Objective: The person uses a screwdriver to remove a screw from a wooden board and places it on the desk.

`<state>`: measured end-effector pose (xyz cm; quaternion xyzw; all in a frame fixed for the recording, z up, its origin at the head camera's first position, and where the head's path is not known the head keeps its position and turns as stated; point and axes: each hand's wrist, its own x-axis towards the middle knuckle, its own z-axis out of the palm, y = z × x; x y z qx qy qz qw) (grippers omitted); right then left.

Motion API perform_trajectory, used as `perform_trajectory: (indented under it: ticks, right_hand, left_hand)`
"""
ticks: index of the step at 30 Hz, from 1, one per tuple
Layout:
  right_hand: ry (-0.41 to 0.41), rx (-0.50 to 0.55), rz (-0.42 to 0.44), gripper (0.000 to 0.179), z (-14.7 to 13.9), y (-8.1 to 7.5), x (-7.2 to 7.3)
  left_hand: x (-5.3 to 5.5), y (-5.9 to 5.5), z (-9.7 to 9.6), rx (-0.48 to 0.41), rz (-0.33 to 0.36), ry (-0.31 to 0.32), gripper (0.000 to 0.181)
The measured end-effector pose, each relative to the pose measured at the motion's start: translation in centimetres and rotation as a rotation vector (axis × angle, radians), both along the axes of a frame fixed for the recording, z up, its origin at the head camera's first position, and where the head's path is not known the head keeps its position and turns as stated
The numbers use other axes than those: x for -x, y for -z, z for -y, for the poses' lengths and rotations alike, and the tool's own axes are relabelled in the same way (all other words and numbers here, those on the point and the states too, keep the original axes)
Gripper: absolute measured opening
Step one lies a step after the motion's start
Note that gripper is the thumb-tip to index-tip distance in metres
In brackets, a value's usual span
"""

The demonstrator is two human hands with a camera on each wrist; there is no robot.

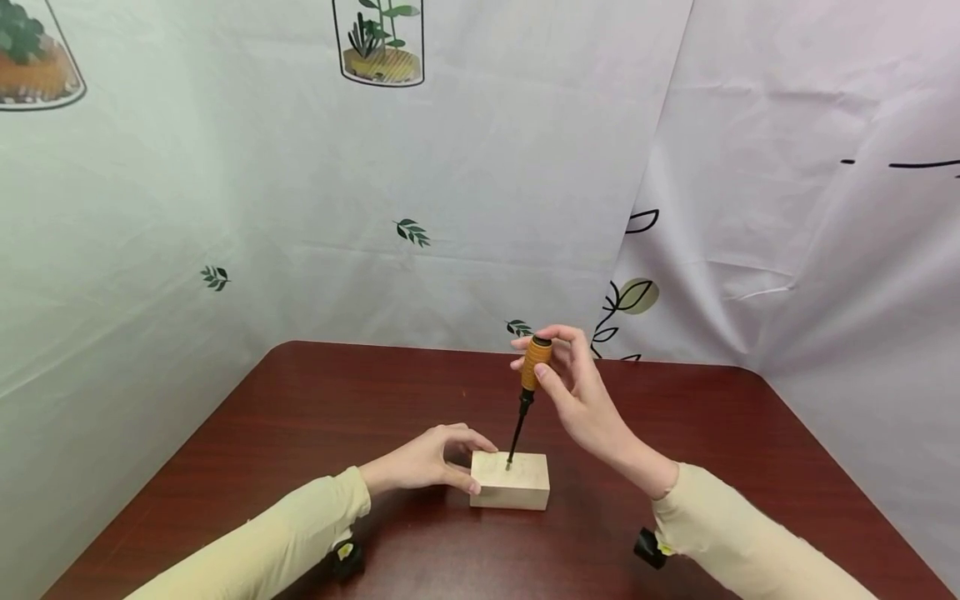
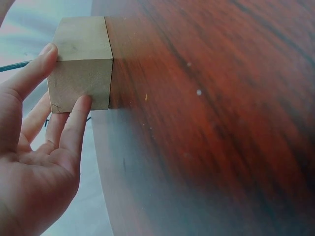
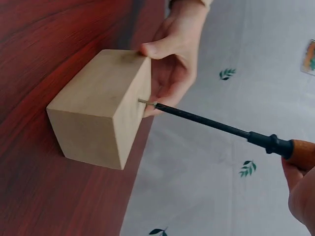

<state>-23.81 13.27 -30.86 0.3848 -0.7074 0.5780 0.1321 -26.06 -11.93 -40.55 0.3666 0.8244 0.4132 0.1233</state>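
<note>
A pale wooden block (image 1: 510,497) lies on the table, and my left hand (image 1: 423,459) grips its left end between thumb and fingers. In the left wrist view, the thumb and a fingertip press against the block (image 2: 81,81). My right hand (image 1: 592,412) holds a screwdriver (image 1: 536,365) with an orange handle and a dark shaft, fingers around the handle. The screwdriver stands nearly upright, leaning slightly right. Its tip meets a small brass-coloured screw (image 3: 144,102) that sticks out of the block's top face. Part of the handle is cut off in the right wrist view.
The dark red-brown table (image 1: 322,400) has rounded far corners. Behind and beside it hangs a pale curtain (image 1: 487,167) printed with leaves and plant jars. A black wrist device (image 1: 649,548) sits under the right sleeve, another (image 1: 347,560) under the left.
</note>
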Motion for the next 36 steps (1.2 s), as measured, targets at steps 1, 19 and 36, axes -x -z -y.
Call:
perform_trajectory:
  ticks: [1,19,36]
  right_hand:
    - [-0.007,0.002,0.004,0.032,0.0,0.1,0.1]
    - [0.173,-0.010,0.103,0.048,0.1,-0.8,0.4]
    - [0.050,0.016,0.079,0.041,0.3,-0.1,0.6]
  left_hand:
    - [0.0,0.0,0.0,-0.001,-0.002,0.000,0.049]
    - [0.1,0.1,-0.1,-0.001,-0.016,0.002,0.049]
    - [0.0,-0.1,0.0,0.012,-0.011,-0.006,0.049]
